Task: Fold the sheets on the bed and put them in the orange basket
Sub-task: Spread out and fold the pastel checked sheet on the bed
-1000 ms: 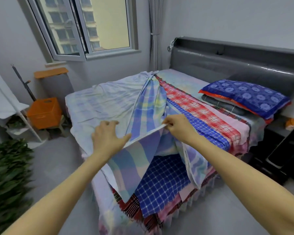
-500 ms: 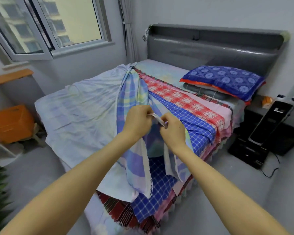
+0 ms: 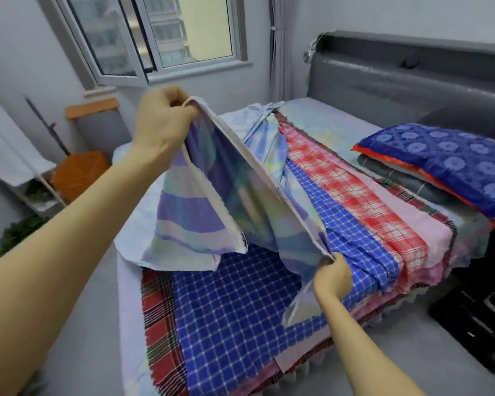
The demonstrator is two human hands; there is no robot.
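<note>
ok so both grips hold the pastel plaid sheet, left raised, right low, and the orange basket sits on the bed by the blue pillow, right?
No: the head view shows the orange basket off the bed, at its left side below the window. The rest stands: left grip raised, right grip low, both holding the pastel plaid sheet.

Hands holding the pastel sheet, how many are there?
2. The left hand pinches a corner of the pastel sheet, lifted high; the right hand grips its lower edge, above the blue checked sheet.
</note>
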